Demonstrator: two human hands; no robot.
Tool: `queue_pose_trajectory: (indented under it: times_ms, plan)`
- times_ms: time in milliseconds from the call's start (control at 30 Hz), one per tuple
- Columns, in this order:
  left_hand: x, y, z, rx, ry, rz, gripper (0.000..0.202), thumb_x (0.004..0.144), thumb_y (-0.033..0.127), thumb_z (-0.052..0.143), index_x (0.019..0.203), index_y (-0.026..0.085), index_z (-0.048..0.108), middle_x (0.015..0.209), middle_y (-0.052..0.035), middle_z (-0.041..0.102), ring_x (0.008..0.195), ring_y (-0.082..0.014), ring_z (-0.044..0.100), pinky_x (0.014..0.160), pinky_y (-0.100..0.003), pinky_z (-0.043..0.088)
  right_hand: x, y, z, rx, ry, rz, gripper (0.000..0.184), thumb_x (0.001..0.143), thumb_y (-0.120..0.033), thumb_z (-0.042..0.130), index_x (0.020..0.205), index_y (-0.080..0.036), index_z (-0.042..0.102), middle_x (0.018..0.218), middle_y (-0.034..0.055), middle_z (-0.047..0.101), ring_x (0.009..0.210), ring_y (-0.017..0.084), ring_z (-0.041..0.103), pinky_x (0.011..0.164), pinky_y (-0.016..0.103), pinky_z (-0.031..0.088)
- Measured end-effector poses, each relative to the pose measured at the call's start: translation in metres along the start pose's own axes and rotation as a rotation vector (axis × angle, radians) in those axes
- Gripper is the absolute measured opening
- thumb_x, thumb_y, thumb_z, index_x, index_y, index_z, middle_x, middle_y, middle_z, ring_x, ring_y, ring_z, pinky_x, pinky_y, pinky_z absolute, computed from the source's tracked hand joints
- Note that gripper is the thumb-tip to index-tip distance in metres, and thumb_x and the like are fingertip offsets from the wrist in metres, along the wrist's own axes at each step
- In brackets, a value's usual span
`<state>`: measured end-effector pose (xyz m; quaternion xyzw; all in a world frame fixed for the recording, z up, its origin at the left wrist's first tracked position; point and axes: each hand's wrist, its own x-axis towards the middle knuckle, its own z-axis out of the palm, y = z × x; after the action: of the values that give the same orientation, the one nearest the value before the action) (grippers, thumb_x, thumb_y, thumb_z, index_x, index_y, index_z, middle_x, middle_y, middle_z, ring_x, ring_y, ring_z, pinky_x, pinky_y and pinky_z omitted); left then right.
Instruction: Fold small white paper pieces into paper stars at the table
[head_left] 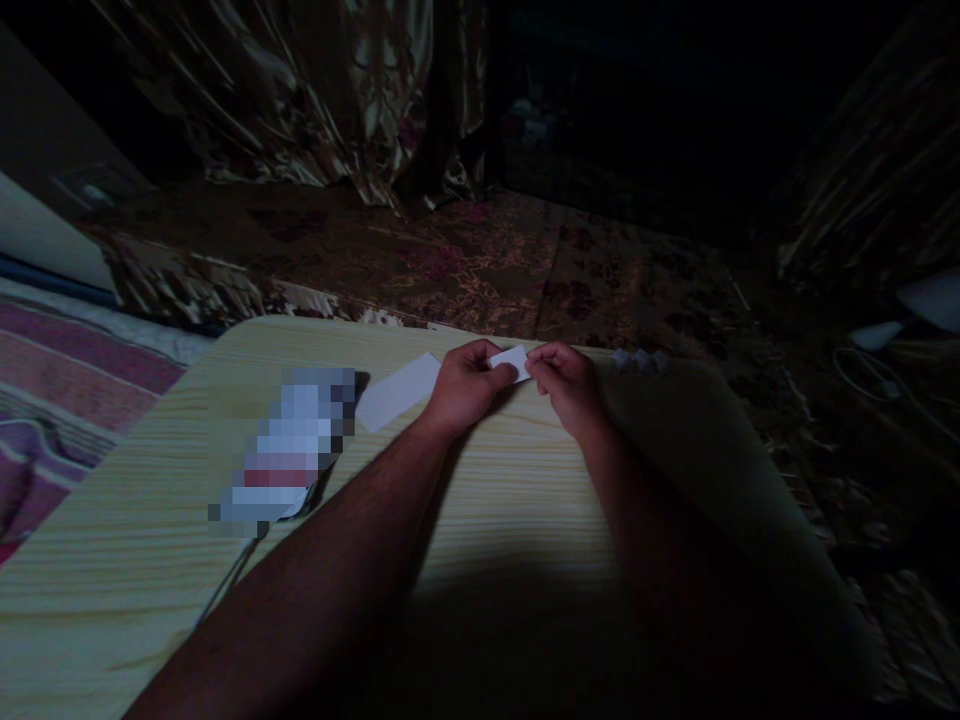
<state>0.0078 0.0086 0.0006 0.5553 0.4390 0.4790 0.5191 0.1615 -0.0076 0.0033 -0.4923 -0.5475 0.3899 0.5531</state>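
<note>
Between my two hands is a small white piece of paper (pixel 512 361), held just above the far part of the wooden table. My left hand (pixel 466 388) grips its left side, with the thumb lying on top. At the right edge of the paper, the thumb and fingers of my right hand (pixel 564 382) are pinched together. A larger white sheet (pixel 396 392) lies flat on the table beside my left hand. To the right of my right hand stand several small pale folded paper pieces (pixel 637 361) in a row.
A pixel-blurred device (pixel 289 445) with a cable (pixel 225 580) lies on the left of the wooden table (pixel 517 520). Behind the table is a patterned cloth-covered surface (pixel 450 255) below curtains (pixel 375 90). Striped bedding (pixel 82 370) is at left; a white lamp-like object (pixel 877 333) sits at right.
</note>
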Motion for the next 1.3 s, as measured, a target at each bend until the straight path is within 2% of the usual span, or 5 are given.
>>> queue_pose_trajectory:
  times_ms: [233,467,733,933,1300]
  plan:
    - [-0.0007,-0.0011,0.0011,0.059,-0.072,0.024,0.015,0.063,0.025,0.071,0.066,0.016,0.059,0.058,0.0032,0.055,0.051,-0.0088,0.045,0.049,-0.021,0.031,0.0009,0.0035,-0.0002,-0.021,0.027,-0.027,0.015,0.073,-0.034,0.064,0.077,-0.020,0.062,0.063,-0.0036,0.057,0.054,0.010,0.047,0.051,0.023,0.036]
    - [0.0020,-0.0026,-0.0004,-0.083,0.042,0.008,0.017,0.065,0.026,0.071,0.071,0.016,0.060,0.063,0.0016,0.060,0.052,-0.0093,0.048,0.051,-0.023,0.036,-0.0003,0.0066,-0.0009,-0.018,-0.060,0.044,0.009,0.069,-0.025,0.064,0.071,-0.019,0.058,0.051,-0.0059,0.052,0.048,0.009,0.045,0.048,0.023,0.033]
    - [0.0016,-0.0033,-0.0006,-0.037,-0.071,0.038,0.027,0.063,0.032,0.077,0.079,0.014,0.064,0.071,-0.0015,0.065,0.057,-0.0111,0.053,0.054,-0.023,0.039,0.0003,0.0072,-0.0025,-0.087,-0.043,0.034,0.011,0.067,-0.026,0.064,0.065,-0.019,0.056,0.052,-0.0057,0.052,0.049,0.009,0.044,0.049,0.023,0.032]
    - [0.0037,-0.0074,-0.0030,-0.011,-0.064,0.050,0.033,0.061,0.032,0.079,0.086,0.014,0.066,0.076,-0.0028,0.066,0.060,-0.0126,0.055,0.055,-0.024,0.040,0.0002,0.0047,-0.0016,-0.039,-0.068,0.068,0.009,0.067,-0.026,0.063,0.068,-0.019,0.057,0.053,-0.0053,0.053,0.050,0.010,0.046,0.050,0.024,0.034]
    - [0.0020,-0.0049,-0.0036,0.050,-0.175,0.069,0.025,0.064,0.027,0.075,0.083,0.013,0.069,0.071,-0.0017,0.065,0.058,-0.0118,0.053,0.055,-0.024,0.040,-0.0006,0.0057,-0.0013,-0.005,-0.049,0.099,0.010,0.064,-0.023,0.065,0.063,-0.018,0.057,0.051,-0.0049,0.054,0.049,0.009,0.046,0.051,0.023,0.035]
